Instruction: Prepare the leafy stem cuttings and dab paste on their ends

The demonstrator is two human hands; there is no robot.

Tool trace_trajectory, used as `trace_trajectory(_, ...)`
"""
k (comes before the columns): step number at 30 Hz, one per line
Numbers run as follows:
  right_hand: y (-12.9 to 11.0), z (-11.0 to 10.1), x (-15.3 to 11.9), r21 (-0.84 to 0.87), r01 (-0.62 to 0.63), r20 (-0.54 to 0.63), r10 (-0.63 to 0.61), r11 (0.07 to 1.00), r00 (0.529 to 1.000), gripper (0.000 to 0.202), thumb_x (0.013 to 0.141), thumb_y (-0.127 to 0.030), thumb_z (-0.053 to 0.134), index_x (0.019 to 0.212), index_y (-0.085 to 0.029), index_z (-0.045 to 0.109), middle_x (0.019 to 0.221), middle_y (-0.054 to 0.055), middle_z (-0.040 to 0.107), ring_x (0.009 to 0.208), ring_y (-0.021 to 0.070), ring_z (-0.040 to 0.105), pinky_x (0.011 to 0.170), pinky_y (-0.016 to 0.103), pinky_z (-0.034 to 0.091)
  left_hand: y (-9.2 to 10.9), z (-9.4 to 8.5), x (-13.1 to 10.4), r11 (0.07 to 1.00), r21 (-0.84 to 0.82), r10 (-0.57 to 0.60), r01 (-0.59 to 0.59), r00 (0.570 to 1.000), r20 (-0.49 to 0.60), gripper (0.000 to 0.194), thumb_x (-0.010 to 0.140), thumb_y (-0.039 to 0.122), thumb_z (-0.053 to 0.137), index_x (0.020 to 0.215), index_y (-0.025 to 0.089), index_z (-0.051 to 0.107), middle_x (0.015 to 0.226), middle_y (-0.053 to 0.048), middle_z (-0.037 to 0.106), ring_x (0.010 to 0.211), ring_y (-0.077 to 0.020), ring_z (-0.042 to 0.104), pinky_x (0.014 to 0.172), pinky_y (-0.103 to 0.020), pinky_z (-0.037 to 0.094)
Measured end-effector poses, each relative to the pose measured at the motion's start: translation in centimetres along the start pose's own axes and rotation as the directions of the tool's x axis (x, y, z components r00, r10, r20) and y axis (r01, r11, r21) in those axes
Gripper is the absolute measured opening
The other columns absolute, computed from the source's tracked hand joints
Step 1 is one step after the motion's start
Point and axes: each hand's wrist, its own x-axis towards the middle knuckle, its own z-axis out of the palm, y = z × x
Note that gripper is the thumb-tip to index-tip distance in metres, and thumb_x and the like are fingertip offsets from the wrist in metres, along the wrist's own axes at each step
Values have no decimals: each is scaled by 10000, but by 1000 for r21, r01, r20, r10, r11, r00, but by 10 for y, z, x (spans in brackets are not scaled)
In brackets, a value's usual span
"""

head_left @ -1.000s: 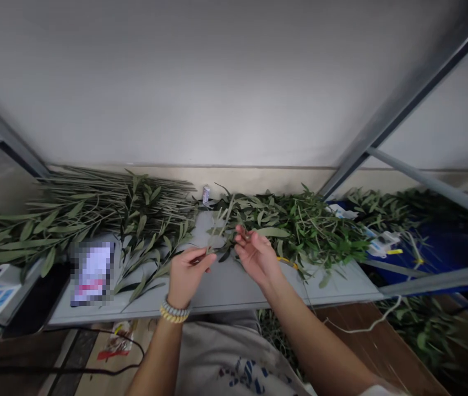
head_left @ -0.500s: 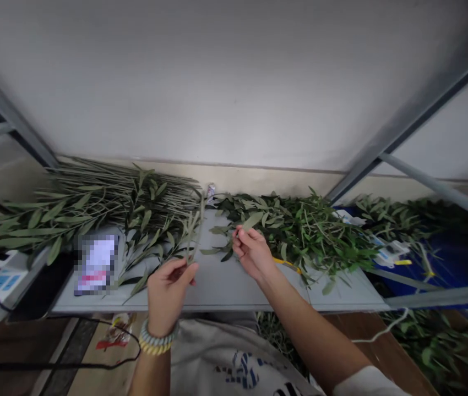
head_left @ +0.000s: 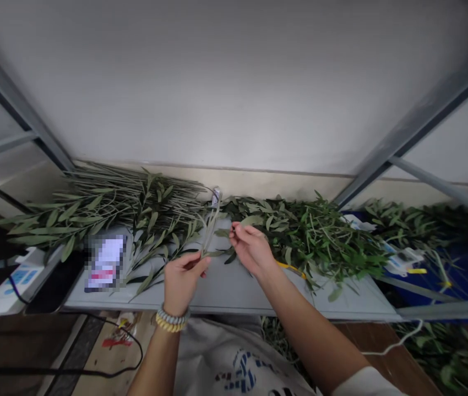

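My left hand is closed in a pinch on the lower end of a thin leafy stem, which stands up and leans slightly right. To its right, my right hand has its fingertips pressed together around a narrow green leaf; the exact grip is partly hidden. Both hands are over the grey table, a little apart. Behind my left hand lies a heap of long bare stems with leafy branches. Past my right hand is a pile of green leafy cuttings.
A phone lies left on the table, beside a dark flat object and a white-blue box. A yellow-handled tool pokes from the right pile. Metal frame bars rise on both sides; a black cable hangs low left.
The view has shifted slightly, so the table appears further right. My left hand has come nearer to my right hand, still with the stem. The right hand's pinch looks much the same.
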Motion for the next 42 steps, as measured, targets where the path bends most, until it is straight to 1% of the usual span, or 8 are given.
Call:
trace_trajectory(7, 9, 1, -1, -65, -79, 46, 82, 995, 996, 228, 496, -173, 830, 614, -174, 635, 546, -38, 576, 461, 58, 439, 421, 188, 322, -7, -11, 2, 999, -23, -23, 22, 999, -32, 261, 589, 348, 745, 734, 135, 702, 504, -3, 631, 440, -123, 545, 463, -228, 473)
trace_trajectory(12, 19, -12, 2, -101, -111, -26, 109, 989, 994, 248, 516, -215, 827, 505, -150, 588, 437, -25, 524, 435, 66, 434, 383, 177, 261, -14, -37, -23, 999, 18, -37, 38, 997, -73, 207, 588, 344, 746, 638, 150, 690, 470, 1, 611, 446, -130, 549, 460, -223, 474)
trace_trajectory(18, 35, -10, -1, -79, -164, -2, 165, 983, 986, 269, 458, -203, 850, 501, -146, 591, 540, 4, 600, 518, 87, 526, 465, 196, 383, -12, -55, -45, 998, 48, -27, 39, 972, -233, 253, 570, 353, 756, 716, 156, 696, 513, -1, 644, 457, -139, 573, 460, -226, 483)
trace_trajectory(22, 37, -6, -7, -49, -184, 126, 189, 982, 974, 251, 490, -142, 826, 509, -151, 576, 533, -16, 584, 472, 59, 466, 439, 182, 333, -8, -49, -23, 998, 66, -8, 23, 978, -210, 256, 590, 353, 740, 720, 141, 681, 488, 3, 628, 441, -134, 559, 459, -230, 476)
trace_trajectory(26, 25, -7, -8, -64, -141, 210, 152, 988, 966, 218, 537, -112, 793, 683, -183, 647, 596, -34, 595, 441, 48, 424, 408, 183, 295, -5, -37, 7, 998, 63, 37, -29, 991, -132, 281, 593, 357, 742, 748, 132, 678, 517, 2, 639, 451, -127, 561, 479, -235, 477)
trace_trajectory(28, 15, -7, -6, -89, -118, 193, 133, 989, 972, 251, 540, -120, 792, 755, -183, 677, 594, -36, 589, 446, 52, 431, 405, 185, 308, -4, -28, 19, 998, 41, 51, -47, 992, -112, 296, 588, 356, 746, 763, 128, 677, 536, 2, 645, 449, -124, 560, 479, -238, 478)
trace_trajectory(33, -6, -8, 0, -126, -70, 106, 84, 989, 991, 161, 536, -147, 809, 636, -126, 684, 546, 0, 595, 513, 83, 526, 463, 191, 409, -4, -7, 27, 998, -3, 56, -56, 998, -18, 286, 592, 356, 739, 745, 122, 674, 529, 4, 635, 446, -124, 558, 472, -239, 472)
trace_trajectory(42, -26, -6, 10, 21, 135, 31, -135, 991, 990, 205, 496, -181, 843, 612, -124, 682, 715, 41, 680, 544, 97, 577, 487, 213, 462, -1, 19, 30, 995, -48, 95, -91, 991, 93, 234, 601, 346, 728, 680, 133, 673, 506, 9, 616, 416, -111, 535, 445, -221, 444)
